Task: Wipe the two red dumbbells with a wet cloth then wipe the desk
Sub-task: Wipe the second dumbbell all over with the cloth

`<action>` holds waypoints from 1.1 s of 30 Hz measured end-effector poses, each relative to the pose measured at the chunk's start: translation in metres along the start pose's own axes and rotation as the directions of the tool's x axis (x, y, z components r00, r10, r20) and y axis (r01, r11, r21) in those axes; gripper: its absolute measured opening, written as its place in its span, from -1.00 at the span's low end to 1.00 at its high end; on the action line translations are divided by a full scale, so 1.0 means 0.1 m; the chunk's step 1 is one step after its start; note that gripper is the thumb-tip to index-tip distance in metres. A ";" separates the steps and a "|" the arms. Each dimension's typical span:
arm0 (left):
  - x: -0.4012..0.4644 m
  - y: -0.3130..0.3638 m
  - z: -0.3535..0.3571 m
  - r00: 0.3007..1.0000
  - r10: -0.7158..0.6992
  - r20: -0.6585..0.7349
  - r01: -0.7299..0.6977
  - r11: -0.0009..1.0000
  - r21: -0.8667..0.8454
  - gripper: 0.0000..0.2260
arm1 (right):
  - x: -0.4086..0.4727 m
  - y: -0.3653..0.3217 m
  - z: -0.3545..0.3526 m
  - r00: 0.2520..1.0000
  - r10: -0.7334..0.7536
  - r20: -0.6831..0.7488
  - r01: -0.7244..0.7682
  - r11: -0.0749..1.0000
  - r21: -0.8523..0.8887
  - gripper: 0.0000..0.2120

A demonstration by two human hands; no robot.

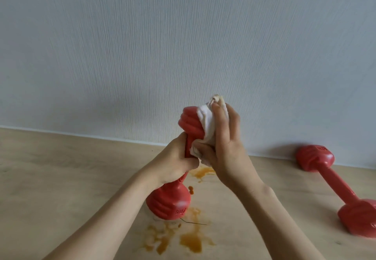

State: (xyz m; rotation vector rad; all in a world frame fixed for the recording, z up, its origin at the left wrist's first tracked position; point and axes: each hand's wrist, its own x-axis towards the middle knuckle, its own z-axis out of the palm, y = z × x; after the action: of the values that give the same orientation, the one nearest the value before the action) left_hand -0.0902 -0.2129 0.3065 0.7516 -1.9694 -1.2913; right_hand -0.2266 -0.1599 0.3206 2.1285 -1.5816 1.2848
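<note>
My left hand (177, 161) grips the handle of a red dumbbell (168, 203) and holds it nearly upright above the wooden desk (61, 178). My right hand (223, 145) holds a white cloth (207, 125) with a brownish stain at its top, pressed around the right side of the dumbbell's upper head (190, 122). The lower head hangs just over the desk. A second red dumbbell (335, 186) lies flat on the desk at the right, its far end close to the wall.
Orange-brown liquid stains (191, 241) spread over the desk below the held dumbbell, with a smaller patch (203, 171) further back. A thin dark hair-like line (193, 222) lies by the stains. A pale textured wall (183, 45) closes off the desk's far edge.
</note>
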 end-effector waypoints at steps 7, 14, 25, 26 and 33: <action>-0.01 0.00 0.06 1.000 0.026 -0.009 -0.026 0.999 -0.042 -0.67 | -0.03 0.02 0.06 0.997 -0.036 -0.062 0.041 0.997 0.067 -0.30; -0.05 0.09 -0.02 0.981 -0.010 0.196 0.045 0.983 -0.178 -0.78 | -0.10 0.23 -0.03 0.997 -0.059 -0.059 0.069 0.977 0.202 -0.31; -0.07 0.07 0.23 0.919 0.137 -0.371 0.093 0.837 0.540 -0.73 | -0.03 -0.02 -0.05 0.988 -0.100 -0.115 0.089 0.991 -0.095 -0.39; -0.07 0.05 0.20 0.927 0.125 -0.353 0.047 0.896 0.442 -0.74 | -0.01 -0.06 -0.03 0.987 -0.115 -0.114 0.103 0.989 -0.109 -0.40; -0.01 -0.01 0.11 0.994 0.078 -0.075 -0.068 0.990 0.123 -0.65 | -0.08 0.25 0.02 0.991 -0.069 -0.113 0.095 0.965 0.243 -0.35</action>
State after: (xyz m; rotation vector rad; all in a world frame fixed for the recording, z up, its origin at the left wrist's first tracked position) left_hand -0.0981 -0.2061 0.3018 0.7691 -2.0049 -1.0912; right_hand -0.2473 -0.1664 0.3055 2.2000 -1.3375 1.6109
